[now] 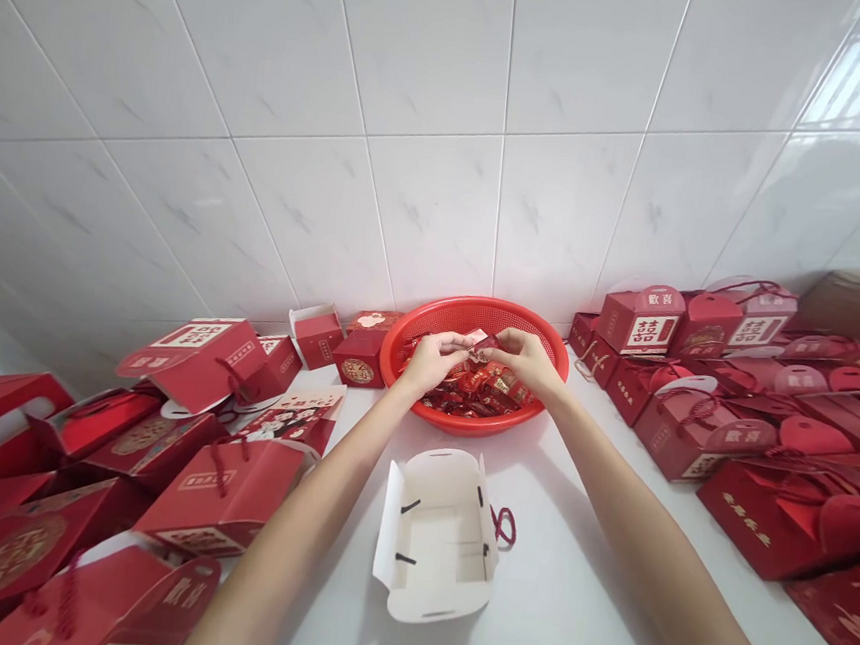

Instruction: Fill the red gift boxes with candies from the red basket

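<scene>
Red packet [486,345], boxes [645,321] with "歡喜"

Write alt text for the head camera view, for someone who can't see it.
Left hand and right hand hold a small dark red packet over a red basket of wrapped items. An open box with a white interior sits in front on a white table, with red gift boxes on both sides.
</scene>
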Demonstrator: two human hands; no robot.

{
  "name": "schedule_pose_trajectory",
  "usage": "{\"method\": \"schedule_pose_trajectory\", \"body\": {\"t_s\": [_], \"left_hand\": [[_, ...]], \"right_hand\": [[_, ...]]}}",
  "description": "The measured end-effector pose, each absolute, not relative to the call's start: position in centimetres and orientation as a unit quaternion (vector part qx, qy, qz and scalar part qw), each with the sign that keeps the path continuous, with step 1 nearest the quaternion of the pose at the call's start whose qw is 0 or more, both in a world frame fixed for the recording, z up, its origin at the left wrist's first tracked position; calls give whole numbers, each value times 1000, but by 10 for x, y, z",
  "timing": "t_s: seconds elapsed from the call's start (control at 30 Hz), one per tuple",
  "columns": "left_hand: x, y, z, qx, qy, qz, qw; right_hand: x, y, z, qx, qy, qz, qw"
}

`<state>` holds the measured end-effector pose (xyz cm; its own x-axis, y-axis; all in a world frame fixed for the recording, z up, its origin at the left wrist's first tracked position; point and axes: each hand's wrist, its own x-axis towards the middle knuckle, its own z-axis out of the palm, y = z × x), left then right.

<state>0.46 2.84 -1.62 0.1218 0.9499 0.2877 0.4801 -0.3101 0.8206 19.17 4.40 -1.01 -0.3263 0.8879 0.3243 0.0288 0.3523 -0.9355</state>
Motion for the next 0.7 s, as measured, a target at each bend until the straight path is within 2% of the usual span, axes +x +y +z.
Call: {"method": "schedule_pose_trajectory", "body": {"t_s": [0.17, 0.4, 0.57, 0.7], "left_hand": [[8, 29, -19, 734, 548, 294, 274], [14, 31, -15, 796, 537, 103, 261], [17, 35, -14, 805, 546, 67, 224], [19, 33, -9, 811, 544, 106, 189]], "right_hand": [[194, 45, -9, -363, -579, 457, 570], [192, 40, -2, -371, -563, 477, 563], [192, 38, -1, -381, -562, 484, 552], [193, 42, -5, -396, -558, 487, 543]]}}
